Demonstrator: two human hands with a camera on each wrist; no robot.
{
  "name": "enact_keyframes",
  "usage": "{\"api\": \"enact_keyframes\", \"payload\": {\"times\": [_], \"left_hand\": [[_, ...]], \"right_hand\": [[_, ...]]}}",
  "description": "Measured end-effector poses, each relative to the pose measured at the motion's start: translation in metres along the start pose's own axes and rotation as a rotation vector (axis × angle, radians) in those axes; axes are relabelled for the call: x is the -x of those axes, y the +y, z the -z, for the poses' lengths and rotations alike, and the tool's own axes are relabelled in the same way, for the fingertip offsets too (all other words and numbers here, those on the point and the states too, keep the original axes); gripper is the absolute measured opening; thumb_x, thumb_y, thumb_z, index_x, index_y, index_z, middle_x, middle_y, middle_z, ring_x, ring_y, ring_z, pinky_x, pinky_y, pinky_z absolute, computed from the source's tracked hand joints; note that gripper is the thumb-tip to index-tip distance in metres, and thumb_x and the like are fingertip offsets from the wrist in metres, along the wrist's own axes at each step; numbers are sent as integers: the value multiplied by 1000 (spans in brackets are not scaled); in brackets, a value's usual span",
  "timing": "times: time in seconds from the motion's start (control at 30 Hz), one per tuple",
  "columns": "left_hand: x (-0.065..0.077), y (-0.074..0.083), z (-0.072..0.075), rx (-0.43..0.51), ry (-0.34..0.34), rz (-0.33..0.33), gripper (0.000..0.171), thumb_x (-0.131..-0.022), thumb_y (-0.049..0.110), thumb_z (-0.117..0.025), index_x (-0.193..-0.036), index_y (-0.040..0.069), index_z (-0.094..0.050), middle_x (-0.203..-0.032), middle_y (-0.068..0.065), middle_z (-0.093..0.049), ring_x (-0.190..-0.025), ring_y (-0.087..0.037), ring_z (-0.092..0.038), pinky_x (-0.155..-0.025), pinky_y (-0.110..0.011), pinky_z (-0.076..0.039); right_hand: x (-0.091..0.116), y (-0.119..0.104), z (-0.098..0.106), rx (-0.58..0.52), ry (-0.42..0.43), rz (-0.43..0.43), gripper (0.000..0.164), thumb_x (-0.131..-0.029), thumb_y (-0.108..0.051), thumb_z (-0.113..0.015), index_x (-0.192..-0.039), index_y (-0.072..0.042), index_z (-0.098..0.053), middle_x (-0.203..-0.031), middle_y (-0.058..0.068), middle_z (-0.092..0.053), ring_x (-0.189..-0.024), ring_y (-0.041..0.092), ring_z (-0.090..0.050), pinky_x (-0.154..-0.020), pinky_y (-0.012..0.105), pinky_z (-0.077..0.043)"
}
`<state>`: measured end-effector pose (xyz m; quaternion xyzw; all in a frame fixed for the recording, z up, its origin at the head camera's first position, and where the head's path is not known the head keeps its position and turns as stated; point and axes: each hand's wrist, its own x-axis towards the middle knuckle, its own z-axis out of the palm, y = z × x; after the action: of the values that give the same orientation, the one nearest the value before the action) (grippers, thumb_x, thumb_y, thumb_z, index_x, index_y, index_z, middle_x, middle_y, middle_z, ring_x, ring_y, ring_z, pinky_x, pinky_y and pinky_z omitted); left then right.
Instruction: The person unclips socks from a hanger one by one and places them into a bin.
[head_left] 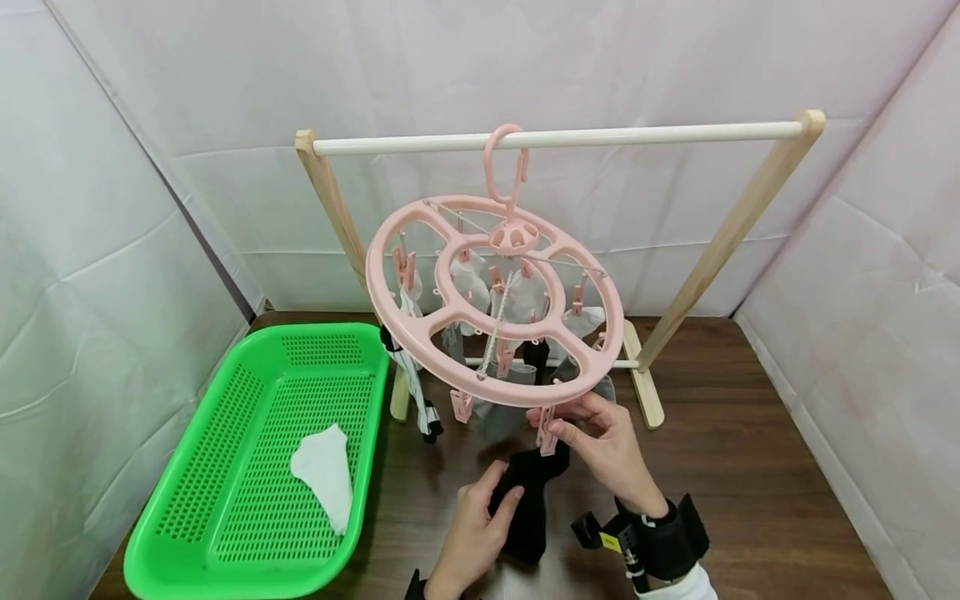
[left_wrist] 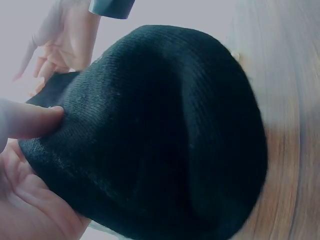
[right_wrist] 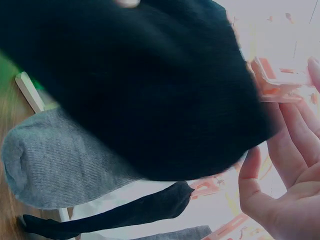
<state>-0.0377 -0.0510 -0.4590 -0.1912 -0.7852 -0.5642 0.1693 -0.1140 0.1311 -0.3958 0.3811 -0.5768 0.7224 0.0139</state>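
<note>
A pink round sock hanger hangs at a tilt. My left hand pinches a black sock between thumb and fingers, below the hanger's front edge. In the left wrist view the sock bulges wide and covers much of the frame. My right hand grips a pink clothespin at the hanger's front right. The sock's upper end lies right at this clothespin's lower tips. In the right wrist view the clothespin sits between thumb and fingers beside the sock's edge.
A white rod on a wooden stand carries the hanger. Several socks hang from its clips, including a striped one and a grey one. A green basket at the left holds a white sock.
</note>
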Motion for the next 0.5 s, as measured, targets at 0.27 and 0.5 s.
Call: {"api": "enact_keyframes", "payload": {"times": [0.27,0.5], "left_hand": [[7,-3,6,-75,44,-13,20,-84,-8,-67,-96,6,-60,-78,-2,-65,-66,-4,-55,-58,-17,-46],[6,0,17,-113,92,-32,19,-84,-8,-67,-92,7,-59,-70,3,-57,-61,-2,-49,-53,-17,-43]], "right_hand": [[1,-4,2,38,63,-41,19,-94,8,-55,-113,10,-58,-103,22,-68,-85,23,-68,-67,27,-53],[2,-4,2,45,74,-50,16,-94,7,-56,-109,12,-57,-102,25,-67,-82,21,-67,-66,28,-53]]}}
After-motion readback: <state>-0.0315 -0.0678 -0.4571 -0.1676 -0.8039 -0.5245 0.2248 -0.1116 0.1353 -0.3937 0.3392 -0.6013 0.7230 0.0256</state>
